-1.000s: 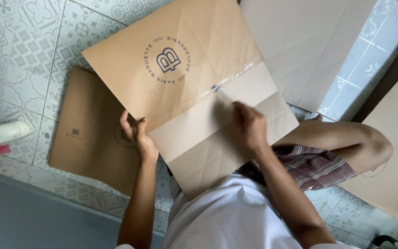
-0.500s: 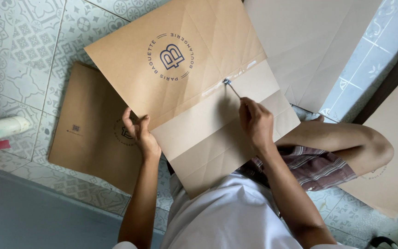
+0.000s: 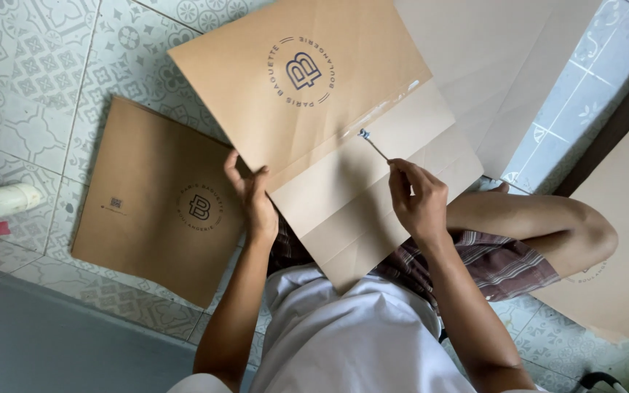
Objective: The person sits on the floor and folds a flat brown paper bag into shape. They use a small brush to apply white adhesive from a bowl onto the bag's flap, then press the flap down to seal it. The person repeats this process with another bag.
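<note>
Your right hand (image 3: 418,200) has drawn back down the sheet, pinching a thin brush (image 3: 373,145) whose tip rests by the glossy strip on the brown paper bag (image 3: 307,131). Your left hand (image 3: 255,196) grips the bag's left edge over your lap.

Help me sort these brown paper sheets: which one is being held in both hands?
The large brown sheet with the round emblem over the lap: left hand grips its edge, right hand holds a thin stick to it. The others lie on the floor.
</note>
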